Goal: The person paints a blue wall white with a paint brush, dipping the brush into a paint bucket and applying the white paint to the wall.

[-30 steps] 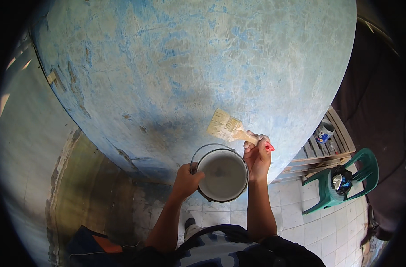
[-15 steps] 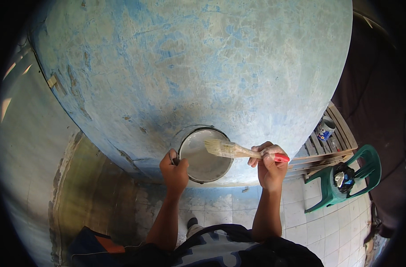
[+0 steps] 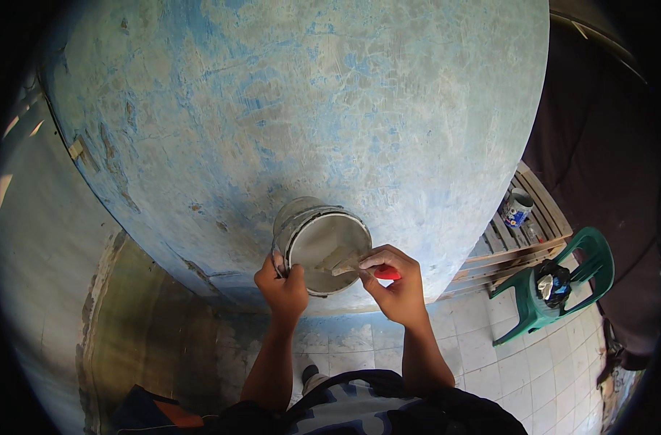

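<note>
My left hand (image 3: 283, 288) grips the left rim of a paint bucket (image 3: 364, 239), which is tilted so its opening faces me. Whitish paint coats the inside. Over the right rim, my right hand (image 3: 393, 283) closes round the handle of a paintbrush (image 3: 343, 267) with a red handle end. The brush head dips inside the bucket, its bristles low against the paint; whether they are submerged is hard to make out. Behind the bucket stands a wall (image 3: 301, 116) with patchy whitish coating over worn blue.
To the right are a slatted wooden bench (image 3: 544, 217) with a printed can (image 3: 517, 208) on it, and a green plastic chair (image 3: 519, 308) holding a black plastic bag (image 3: 554, 283). White tiles (image 3: 482, 370) cover the floor. A dark cloth (image 3: 591, 145) hangs at the far right.
My right hand has moved left and brought the brush from above the opening down into the bucket. The bucket has tipped toward me, showing more of its outer side.
</note>
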Demonstrator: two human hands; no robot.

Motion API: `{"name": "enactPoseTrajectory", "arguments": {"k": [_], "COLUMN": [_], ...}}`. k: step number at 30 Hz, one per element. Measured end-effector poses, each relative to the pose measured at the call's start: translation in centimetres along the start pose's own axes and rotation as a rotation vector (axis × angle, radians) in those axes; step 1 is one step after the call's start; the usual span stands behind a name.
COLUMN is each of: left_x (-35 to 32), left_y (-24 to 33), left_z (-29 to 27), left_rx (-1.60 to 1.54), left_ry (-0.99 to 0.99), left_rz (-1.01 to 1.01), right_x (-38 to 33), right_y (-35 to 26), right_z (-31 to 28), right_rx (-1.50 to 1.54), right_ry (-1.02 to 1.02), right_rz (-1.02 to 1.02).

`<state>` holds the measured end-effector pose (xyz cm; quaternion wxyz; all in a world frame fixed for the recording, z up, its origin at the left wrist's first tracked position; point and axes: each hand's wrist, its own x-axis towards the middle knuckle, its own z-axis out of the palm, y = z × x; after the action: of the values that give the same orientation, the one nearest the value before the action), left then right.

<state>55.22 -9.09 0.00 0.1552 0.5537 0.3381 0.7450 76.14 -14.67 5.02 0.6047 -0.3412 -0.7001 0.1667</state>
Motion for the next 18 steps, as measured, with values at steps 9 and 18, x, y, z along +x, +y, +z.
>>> {"name": "enactPoseTrajectory", "arguments": {"k": [9,18], "left_x": [-0.3,-0.1], "left_y": [1.2,1.5], "left_z": [-0.6,-1.2], "left_rx": [0.125,0.162], "left_ry": [-0.029,-0.014], "left_rz": [0.131,0.132], "right_x": [0.0,-0.3], "right_y": [0.2,0.9], "right_z": [2.1,3.0], "right_rx": [-0.128,-0.103], "right_ry": [-0.016,-0.026], "right_rz": [0.016,0.032]}}
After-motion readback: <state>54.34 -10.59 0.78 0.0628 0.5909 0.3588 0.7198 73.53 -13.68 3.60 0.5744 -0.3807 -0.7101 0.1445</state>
